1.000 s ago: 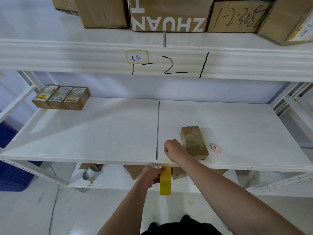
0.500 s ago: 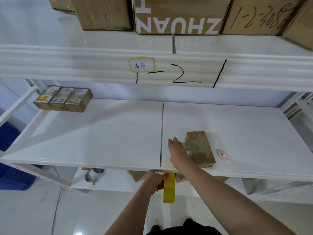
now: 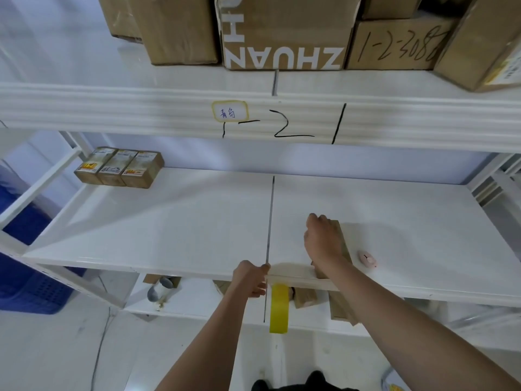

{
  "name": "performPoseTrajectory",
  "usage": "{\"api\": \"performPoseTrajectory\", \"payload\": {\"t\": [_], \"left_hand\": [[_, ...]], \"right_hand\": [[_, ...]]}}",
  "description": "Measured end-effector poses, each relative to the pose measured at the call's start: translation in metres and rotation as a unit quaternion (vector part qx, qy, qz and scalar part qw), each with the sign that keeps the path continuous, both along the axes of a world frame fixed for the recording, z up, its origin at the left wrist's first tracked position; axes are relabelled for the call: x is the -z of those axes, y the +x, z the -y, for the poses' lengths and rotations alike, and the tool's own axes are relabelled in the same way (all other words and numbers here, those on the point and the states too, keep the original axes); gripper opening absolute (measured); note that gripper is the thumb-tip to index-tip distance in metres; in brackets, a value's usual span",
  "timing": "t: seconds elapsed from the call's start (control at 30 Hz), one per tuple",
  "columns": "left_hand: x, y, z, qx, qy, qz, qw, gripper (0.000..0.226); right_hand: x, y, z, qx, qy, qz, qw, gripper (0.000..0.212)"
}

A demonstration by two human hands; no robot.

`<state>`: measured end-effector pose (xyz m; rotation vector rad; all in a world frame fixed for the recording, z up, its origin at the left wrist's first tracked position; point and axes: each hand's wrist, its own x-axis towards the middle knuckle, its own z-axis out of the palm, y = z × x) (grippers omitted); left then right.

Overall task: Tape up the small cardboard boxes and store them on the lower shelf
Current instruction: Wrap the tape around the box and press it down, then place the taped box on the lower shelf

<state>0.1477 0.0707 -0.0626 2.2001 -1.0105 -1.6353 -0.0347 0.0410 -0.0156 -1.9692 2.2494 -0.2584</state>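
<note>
Since a moment ago my right hand (image 3: 320,244) has slid forward along the small cardboard box (image 3: 342,244) and now lies over it, fingers curled down on its far end and left side, gripping it. That box sits on the white shelf (image 3: 169,221) right of the centre seam, in the lower middle of the frame, near the front edge. Just right of it, apart from it, lies a small pink object (image 3: 366,258). My left hand (image 3: 251,280) is lower, at the shelf's front edge below centre, fingers closed around something I cannot make out; the yellow tape roll (image 3: 279,307) hangs just to its right, below the edge. From the hand a strip of tape (image 3: 293,270) seems to run along the shelf front toward the box, though it is faint. At upper left of the frame three small boxes (image 3: 119,170) stand side by side, touching, at the back of the same shelf. Beneath it, on the lower shelf (image 3: 197,303), more brown boxes (image 3: 306,297) show partly hidden, and a grey roll (image 3: 158,289) lies to the left. Across the top, big cartons (image 3: 282,32) sit on the upper shelf, whose front beam bears a yellow-rimmed label (image 3: 229,111) and handwritten marks.
</note>
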Motion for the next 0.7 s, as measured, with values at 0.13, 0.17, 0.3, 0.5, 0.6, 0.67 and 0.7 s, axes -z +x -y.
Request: {"api": "performPoseTrajectory", "payload": {"t": [0.13,0.17,0.3,0.5,0.6,0.67,0.7], "left_hand": [[-0.017,-0.028,0.019,-0.018,-0.083,-0.026,0.996,0.027],[-0.021,-0.039,0.024,-0.022,-0.090,-0.047,0.995,0.024],[-0.027,-0.084,0.032,-0.054,-0.077,-0.158,0.983,0.021],[-0.011,-0.116,0.032,-0.123,-0.016,-0.209,0.970,0.028],[-0.004,-0.120,0.029,-0.180,-0.008,-0.223,0.958,0.024],[-0.003,-0.120,0.026,-0.206,0.002,-0.247,0.947,0.026],[-0.001,-0.120,0.025,-0.217,0.002,-0.261,0.941,0.027]], "right_hand": [[-0.002,-0.031,-0.007,0.135,0.034,0.058,0.989,0.043],[0.000,-0.037,-0.010,0.156,0.056,0.072,0.984,0.049],[0.015,-0.055,-0.018,0.201,0.122,0.145,0.961,0.051],[0.028,-0.069,-0.020,0.205,0.139,0.226,0.942,0.046],[0.032,-0.070,-0.019,0.204,0.137,0.229,0.942,0.045],[0.033,-0.071,-0.019,0.211,0.134,0.240,0.938,0.044],[0.035,-0.072,-0.020,0.214,0.134,0.250,0.935,0.043]]}}
